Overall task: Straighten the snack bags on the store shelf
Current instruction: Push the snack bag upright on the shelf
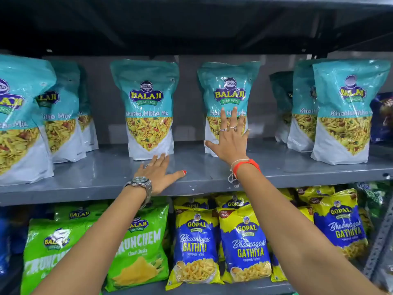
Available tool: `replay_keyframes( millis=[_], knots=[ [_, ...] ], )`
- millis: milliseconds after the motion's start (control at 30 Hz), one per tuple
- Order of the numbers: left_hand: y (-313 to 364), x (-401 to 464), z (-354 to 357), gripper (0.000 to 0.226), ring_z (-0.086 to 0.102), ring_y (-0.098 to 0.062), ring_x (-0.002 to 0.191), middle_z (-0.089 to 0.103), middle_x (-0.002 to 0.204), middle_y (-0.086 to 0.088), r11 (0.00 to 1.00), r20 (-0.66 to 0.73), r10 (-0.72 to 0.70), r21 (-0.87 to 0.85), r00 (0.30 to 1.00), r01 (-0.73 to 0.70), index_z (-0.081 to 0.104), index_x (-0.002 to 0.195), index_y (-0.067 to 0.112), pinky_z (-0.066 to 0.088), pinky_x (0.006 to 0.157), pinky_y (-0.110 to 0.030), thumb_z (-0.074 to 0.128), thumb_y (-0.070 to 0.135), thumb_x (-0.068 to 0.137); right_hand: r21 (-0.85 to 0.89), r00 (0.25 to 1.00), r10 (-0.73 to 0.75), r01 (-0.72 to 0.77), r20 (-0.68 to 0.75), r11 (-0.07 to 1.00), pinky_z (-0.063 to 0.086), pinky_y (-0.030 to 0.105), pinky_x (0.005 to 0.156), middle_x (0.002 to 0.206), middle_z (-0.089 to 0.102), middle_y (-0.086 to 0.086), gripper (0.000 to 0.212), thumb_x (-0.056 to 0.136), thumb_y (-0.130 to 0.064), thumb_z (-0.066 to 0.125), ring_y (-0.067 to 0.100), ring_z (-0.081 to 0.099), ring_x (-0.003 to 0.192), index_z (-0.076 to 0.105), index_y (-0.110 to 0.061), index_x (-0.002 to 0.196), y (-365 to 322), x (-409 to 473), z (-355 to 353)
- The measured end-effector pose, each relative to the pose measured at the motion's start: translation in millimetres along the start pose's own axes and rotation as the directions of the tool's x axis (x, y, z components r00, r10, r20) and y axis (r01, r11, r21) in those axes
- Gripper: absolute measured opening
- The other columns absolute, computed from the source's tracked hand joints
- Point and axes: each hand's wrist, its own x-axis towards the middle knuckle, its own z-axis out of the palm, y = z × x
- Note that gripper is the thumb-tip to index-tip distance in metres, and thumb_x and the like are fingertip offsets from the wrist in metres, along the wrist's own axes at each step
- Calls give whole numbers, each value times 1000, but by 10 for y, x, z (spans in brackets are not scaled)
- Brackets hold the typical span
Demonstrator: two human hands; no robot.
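Right hand [230, 141] lies flat and wide open on the front of the teal bag [228, 103], which stands far back on the grey shelf [287, 167]. Left hand [158, 173], open too, touches the bottom of the other teal bag [148, 107]. These bags look puffy, light and slippery. Push low, near the bottom, so they don't tip.

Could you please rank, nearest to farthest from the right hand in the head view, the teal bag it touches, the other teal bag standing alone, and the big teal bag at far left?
1. Teal bag under the right hand, centre-right.
2. Lone teal bag, centre-left.
3. Big teal bag, far left.
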Motion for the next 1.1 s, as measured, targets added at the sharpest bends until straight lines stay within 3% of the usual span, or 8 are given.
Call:
replay_keyframes(
  millis=[167, 500, 800, 1100],
  knots=[
    [-28, 28, 2, 85, 8, -17, 145, 5, 159, 1, 999, 63, 14, 38, 998, -16, 11, 148, 17, 8, 118, -45, 20, 71, 83, -58, 999, 32, -33, -11, 998, 25, 70, 105, 160, -12, 16, 111, 77, -61, 63, 47, -3, 145, -12, -21, 149, 39, 132, 119],
    [4, 27, 0, 83, 11, -17, 145, 7, 159, 2, 995, 36, 24, 100, 999, -28, 13, 148, 18, 12, 118, -43, 19, 70, 84, -42, 996, 64, -66, -54, 997, 41, 66, 97, 160, -7, 19, 117, 71, -53, 74, 50, 8, 142, -8, -25, 150, 16, 260, 190],
    [15, 11, 2, 83, 16, -18, 144, 11, 158, 4, 994, 16, 19, 110, 1000, -21, 16, 147, 20, 16, 117, -42, 19, 71, 82, 50, 995, 72, -69, -64, 996, 35, 64, 104, 161, -7, 14, 113, 72, -45, 77, 46, 5, 144, -3, -27, 150, 18, 200, 96],
    [8, 18, 1, 83, 18, -18, 143, 13, 158, 2, 994, 16, 7, 108, 1000, -9, 19, 147, 20, 17, 116, -42, 18, 72, 82, 56, 993, 43, -37, -112, 998, 31, 59, 111, 160, -6, 15, 112, 72, -49, 76, 42, 5, 146, 0, -25, 151, 36, -17, -105]
  ],
)
